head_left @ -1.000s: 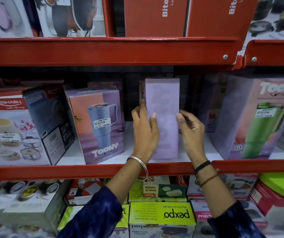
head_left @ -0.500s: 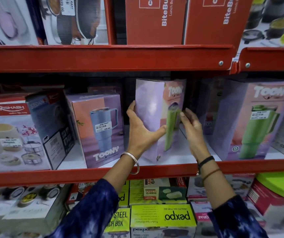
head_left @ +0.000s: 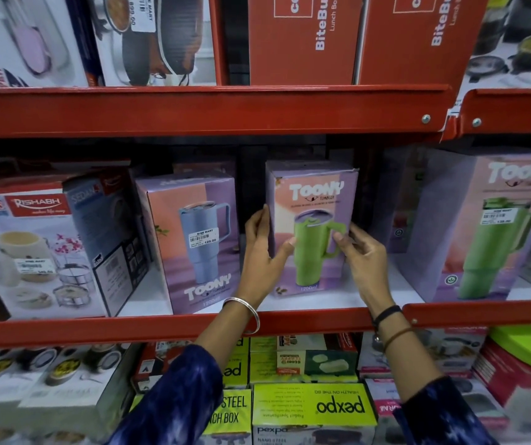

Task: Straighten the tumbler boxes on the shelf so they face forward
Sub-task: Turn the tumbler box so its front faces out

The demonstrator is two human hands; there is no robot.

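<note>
A purple Toony tumbler box with a green tumbler picture (head_left: 314, 200) stands upright in the middle of the white shelf (head_left: 331, 301), its printed front towards me. My left hand (head_left: 262, 255) grips its left edge, thumb across the front. My right hand (head_left: 363, 255) holds its right edge with fingertips on the front. To the left stands a Toony box with a blue tumbler (head_left: 193, 239), upside down and angled. To the right is a larger-looking Toony box with a green tumbler (head_left: 489, 226), turned slightly left.
A Rishabh casserole box (head_left: 33, 252) and a dark Sedan box (head_left: 113, 239) fill the shelf's left end. A red shelf lip (head_left: 161, 326) runs along the front, a red beam (head_left: 193, 110) overhead. Lunch-box cartons (head_left: 312, 409) sit below.
The middle box has been rotated from showing its plain purple side to showing its printed front. Both hands stayed on its edges throughout the turn.
</note>
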